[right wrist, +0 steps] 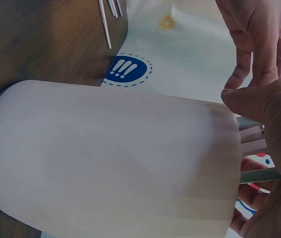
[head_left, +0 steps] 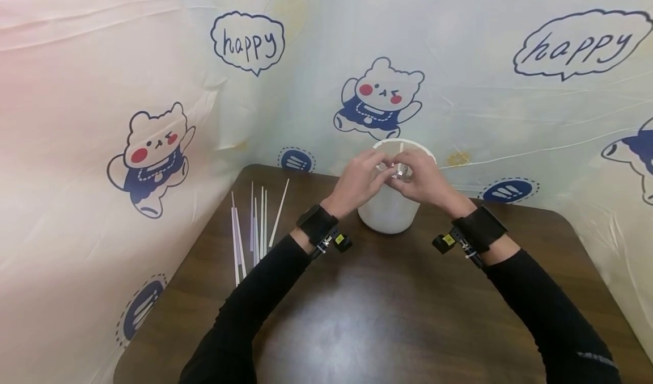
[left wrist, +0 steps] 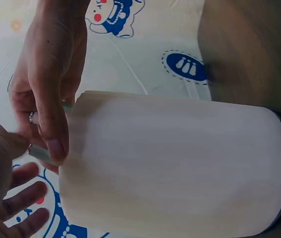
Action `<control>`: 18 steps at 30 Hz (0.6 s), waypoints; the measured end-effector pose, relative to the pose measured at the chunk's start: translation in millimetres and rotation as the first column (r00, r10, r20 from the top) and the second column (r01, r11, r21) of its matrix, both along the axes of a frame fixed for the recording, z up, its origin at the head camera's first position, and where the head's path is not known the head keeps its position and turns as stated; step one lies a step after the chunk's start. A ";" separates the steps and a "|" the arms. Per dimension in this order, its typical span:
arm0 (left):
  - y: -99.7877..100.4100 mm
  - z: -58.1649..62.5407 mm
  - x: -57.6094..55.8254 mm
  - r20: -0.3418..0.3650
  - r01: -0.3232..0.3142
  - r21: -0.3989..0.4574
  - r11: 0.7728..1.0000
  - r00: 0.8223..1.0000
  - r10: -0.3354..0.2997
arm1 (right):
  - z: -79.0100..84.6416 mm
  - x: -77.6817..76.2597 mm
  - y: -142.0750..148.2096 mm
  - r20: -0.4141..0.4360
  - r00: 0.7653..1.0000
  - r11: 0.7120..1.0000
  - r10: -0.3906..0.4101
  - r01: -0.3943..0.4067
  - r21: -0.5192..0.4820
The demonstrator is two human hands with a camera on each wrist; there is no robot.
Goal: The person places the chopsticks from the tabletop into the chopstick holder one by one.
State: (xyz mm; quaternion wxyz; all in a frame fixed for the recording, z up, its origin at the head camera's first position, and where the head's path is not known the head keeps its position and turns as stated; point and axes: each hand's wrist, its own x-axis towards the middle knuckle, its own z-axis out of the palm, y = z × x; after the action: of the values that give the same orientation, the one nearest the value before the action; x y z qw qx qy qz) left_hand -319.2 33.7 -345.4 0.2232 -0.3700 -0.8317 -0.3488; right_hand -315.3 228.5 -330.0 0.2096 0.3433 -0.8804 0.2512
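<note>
Both hands meet over the mouth of a tall white bin (head_left: 389, 211). Pastel chopsticks (right wrist: 260, 175) with silver ends stand in it, and their tops poke out past the rim between the hands. The left hand (head_left: 358, 181) pinches a silver end with thumb and forefinger, its other fingers spread in the left wrist view. From the opposite side the right hand (head_left: 427, 178) holds the chopstick tops, thumb on one side and fingers on the other. Most of each chopstick is hidden inside the bin.
Several more thin white and lilac chopsticks (head_left: 253, 225) lie loosely on the left of the brown table (head_left: 408, 304), partly behind the left sleeve. A pale printed cloth (head_left: 316, 60) hangs close behind the bin and along the table's sides.
</note>
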 end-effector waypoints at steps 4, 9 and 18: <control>-14.6 0.8 0.8 -0.029 -0.035 0.049 0.998 0.999 0.036 | 5.0 9.5 -0.8 -0.041 0.999 0.998 -0.027 0.024 -0.059; -57.8 -7.0 0.5 0.010 -0.195 0.102 0.975 0.981 0.195 | 11.6 34.7 -10.6 -0.212 0.977 0.994 -0.028 0.004 -0.111; -160.8 -67.3 17.9 0.335 -0.559 -0.122 0.820 0.755 0.564 | -9.0 95.6 -45.0 -0.355 0.920 0.982 0.165 -0.187 -0.029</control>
State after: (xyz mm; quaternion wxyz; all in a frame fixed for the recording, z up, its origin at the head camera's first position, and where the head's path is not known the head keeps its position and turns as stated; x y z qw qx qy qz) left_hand -301.3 -127.0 -412.7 0.1603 -0.0359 -0.9328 -0.3208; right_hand -219.7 183.5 -339.0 0.3504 0.4534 -0.7863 0.2311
